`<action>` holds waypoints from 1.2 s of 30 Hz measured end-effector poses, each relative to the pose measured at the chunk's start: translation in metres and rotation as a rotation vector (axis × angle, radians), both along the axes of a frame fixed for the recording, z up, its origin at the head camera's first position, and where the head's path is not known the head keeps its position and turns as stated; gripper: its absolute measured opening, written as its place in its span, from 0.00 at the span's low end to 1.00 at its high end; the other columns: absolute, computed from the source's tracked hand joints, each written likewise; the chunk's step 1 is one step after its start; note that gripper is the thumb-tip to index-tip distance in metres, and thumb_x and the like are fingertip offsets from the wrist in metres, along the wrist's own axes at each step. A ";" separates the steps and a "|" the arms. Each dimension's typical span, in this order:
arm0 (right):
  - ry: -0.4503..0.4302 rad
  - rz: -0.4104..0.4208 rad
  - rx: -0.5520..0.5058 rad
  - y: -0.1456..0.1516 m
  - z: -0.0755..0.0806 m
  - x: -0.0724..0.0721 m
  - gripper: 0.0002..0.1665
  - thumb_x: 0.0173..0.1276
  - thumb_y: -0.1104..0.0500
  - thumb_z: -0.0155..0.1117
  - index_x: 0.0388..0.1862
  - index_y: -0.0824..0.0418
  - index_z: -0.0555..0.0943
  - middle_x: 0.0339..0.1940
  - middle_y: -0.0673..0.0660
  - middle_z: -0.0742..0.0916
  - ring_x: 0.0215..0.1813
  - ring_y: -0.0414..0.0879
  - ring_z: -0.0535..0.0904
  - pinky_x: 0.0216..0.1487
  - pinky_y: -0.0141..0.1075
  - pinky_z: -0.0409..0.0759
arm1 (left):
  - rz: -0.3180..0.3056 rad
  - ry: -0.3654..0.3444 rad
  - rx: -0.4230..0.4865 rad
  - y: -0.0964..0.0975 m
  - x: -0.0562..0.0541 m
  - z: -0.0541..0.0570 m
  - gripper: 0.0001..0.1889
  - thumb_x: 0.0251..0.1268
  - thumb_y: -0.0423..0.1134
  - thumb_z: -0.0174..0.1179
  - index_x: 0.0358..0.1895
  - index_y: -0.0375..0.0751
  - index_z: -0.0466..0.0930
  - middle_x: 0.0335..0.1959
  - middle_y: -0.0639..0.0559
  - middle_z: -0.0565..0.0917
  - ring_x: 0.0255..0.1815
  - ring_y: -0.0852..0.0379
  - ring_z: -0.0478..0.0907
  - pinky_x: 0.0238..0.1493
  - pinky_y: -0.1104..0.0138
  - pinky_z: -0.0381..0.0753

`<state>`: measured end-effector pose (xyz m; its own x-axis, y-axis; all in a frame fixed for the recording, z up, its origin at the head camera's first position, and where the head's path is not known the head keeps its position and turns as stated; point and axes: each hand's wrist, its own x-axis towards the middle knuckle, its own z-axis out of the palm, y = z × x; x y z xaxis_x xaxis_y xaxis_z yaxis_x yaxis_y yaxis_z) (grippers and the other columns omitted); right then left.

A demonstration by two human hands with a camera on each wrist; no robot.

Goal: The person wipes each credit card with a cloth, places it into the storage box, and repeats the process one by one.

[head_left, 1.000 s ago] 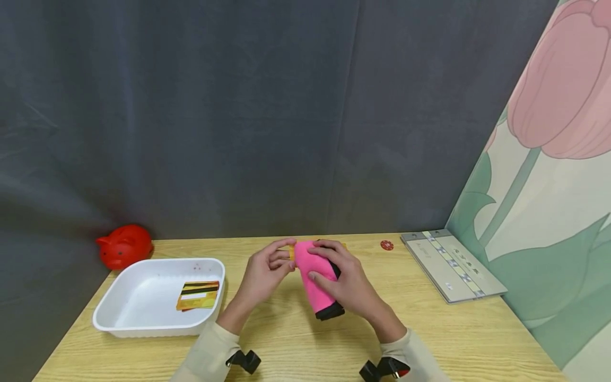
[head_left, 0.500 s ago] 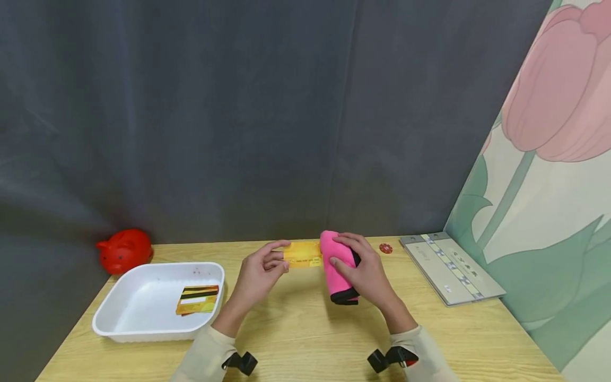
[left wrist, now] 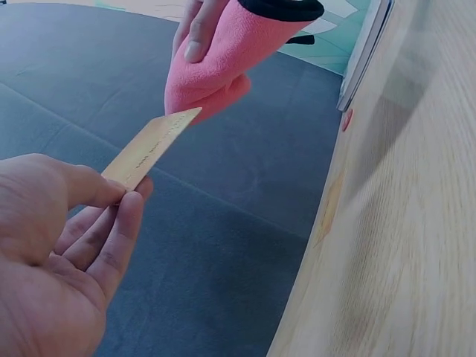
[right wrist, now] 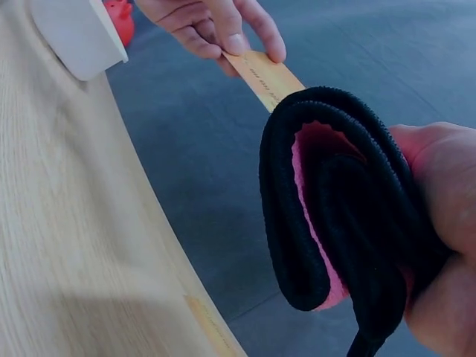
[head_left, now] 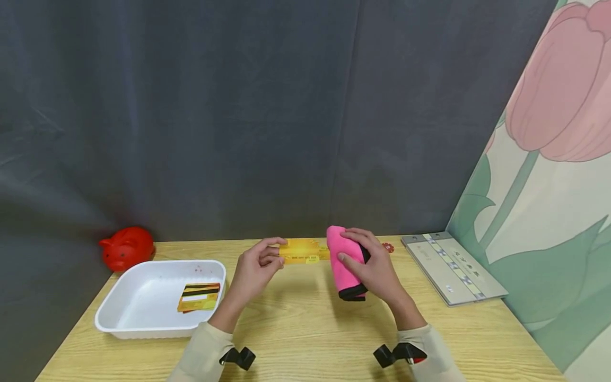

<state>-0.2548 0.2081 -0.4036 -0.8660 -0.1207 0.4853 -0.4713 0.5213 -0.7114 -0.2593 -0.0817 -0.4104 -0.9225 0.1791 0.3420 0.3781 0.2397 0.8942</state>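
Note:
My left hand [head_left: 256, 269] pinches a gold bank card [head_left: 298, 251] by its left end, between thumb and fingers. In the left wrist view the same card [left wrist: 149, 149] is held up, its printed face showing. My right hand [head_left: 374, 267] grips a folded pink cloth [head_left: 342, 260] with black edging, just right of the card. The right wrist view looks onto the black edging [right wrist: 282, 208] of the folds, with the card's near end hidden behind it. Behind the held card, a second yellow card [head_left: 324, 253] lies on the table near the back edge.
A white tray [head_left: 106, 321] on the left holds a few yellow cards [head_left: 199, 298]. Behind it sits a red piggy bank [head_left: 128, 248]. A red poker chip [head_left: 389, 247] lies beyond my right hand. A grey album [head_left: 453, 268] lies at the right wall.
The pink cloth and my right hand have moved right, off the bank card, which was mostly covered before. My left hand has shifted slightly left with the card.

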 end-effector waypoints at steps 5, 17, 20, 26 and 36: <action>0.002 0.003 -0.008 0.003 0.002 0.000 0.28 0.66 0.57 0.76 0.65 0.52 0.82 0.69 0.57 0.80 0.66 0.54 0.77 0.51 0.33 0.83 | -0.009 -0.001 -0.018 -0.001 0.001 0.001 0.16 0.71 0.33 0.65 0.59 0.52 0.86 0.48 0.47 0.90 0.47 0.45 0.89 0.46 0.71 0.88; 0.029 -0.004 -0.027 0.006 0.004 -0.001 0.28 0.66 0.58 0.76 0.65 0.53 0.82 0.69 0.57 0.80 0.66 0.54 0.79 0.54 0.28 0.80 | -0.055 0.056 0.020 -0.003 0.003 0.003 0.18 0.70 0.23 0.55 0.55 0.40 0.88 0.52 0.40 0.88 0.42 0.60 0.83 0.43 0.74 0.85; 0.028 -0.006 -0.032 0.007 0.004 -0.001 0.28 0.66 0.58 0.76 0.65 0.52 0.82 0.69 0.56 0.80 0.64 0.54 0.79 0.53 0.29 0.80 | -0.091 0.096 0.033 -0.004 0.004 0.004 0.23 0.67 0.19 0.50 0.57 0.38 0.87 0.56 0.40 0.88 0.44 0.60 0.84 0.43 0.74 0.84; 0.023 -0.010 -0.040 0.010 0.002 -0.002 0.27 0.66 0.58 0.75 0.65 0.52 0.82 0.69 0.56 0.80 0.64 0.53 0.79 0.54 0.30 0.80 | -0.076 0.103 0.038 -0.006 0.003 0.003 0.19 0.70 0.24 0.59 0.59 0.43 0.86 0.59 0.44 0.86 0.50 0.66 0.85 0.48 0.75 0.84; 0.017 -0.013 -0.036 0.011 0.002 -0.001 0.28 0.66 0.58 0.76 0.65 0.52 0.82 0.69 0.56 0.80 0.64 0.54 0.79 0.54 0.29 0.80 | -0.002 0.100 0.142 -0.008 0.001 0.005 0.10 0.74 0.36 0.63 0.52 0.38 0.89 0.35 0.43 0.90 0.33 0.62 0.87 0.40 0.68 0.89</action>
<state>-0.2561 0.2188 -0.4015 -0.8588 -0.0912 0.5041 -0.4769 0.5015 -0.7218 -0.2586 -0.0899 -0.4055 -0.8823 0.1237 0.4541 0.4671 0.1126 0.8770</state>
